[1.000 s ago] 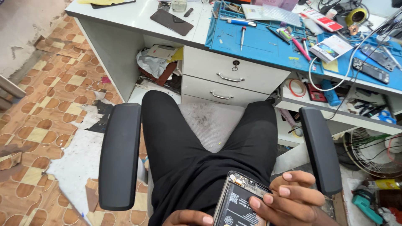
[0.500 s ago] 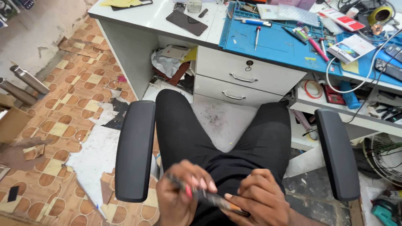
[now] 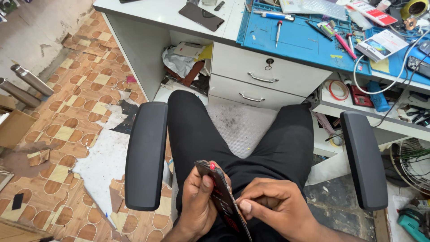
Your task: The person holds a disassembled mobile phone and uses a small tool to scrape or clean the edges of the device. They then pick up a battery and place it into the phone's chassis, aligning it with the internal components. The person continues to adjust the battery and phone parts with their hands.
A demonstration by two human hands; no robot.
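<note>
The person sits in a chair with black trousers on, both hands low over the lap. The left hand (image 3: 198, 202) is clenched round a thin, dark, opened-up phone with a small red spot near its top corner (image 3: 222, 200), holding it on edge, tilted so its top corner points up and away from the body. The thumb lies across the near face and the fingers wrap behind. The right hand (image 3: 271, 207) grips the lower stretch of the same phone from the other side, thumb tip pressed against its edge and the fingers curled in. The phone sits between the two hands, above the thighs and well apart from the bench.

On either side stand the chair's padded black armrests, the left one (image 3: 145, 154) and the right one (image 3: 363, 159), and a worn grey seat cushion (image 3: 242, 127) shows between the knees.

Ahead is the white bench (image 3: 156, 13) with two grey drawers (image 3: 264, 80) beneath it. A blue work mat (image 3: 304, 42) covers part of the top, with a screwdriver (image 3: 278, 32) and a pink-handled tool (image 3: 344, 44) lying on it. A flat dark phone panel (image 3: 201, 16) lies on the bare white part, left of the mat. The floor (image 3: 67, 130) is patterned brown and yellow tile, torn in patches.
</note>
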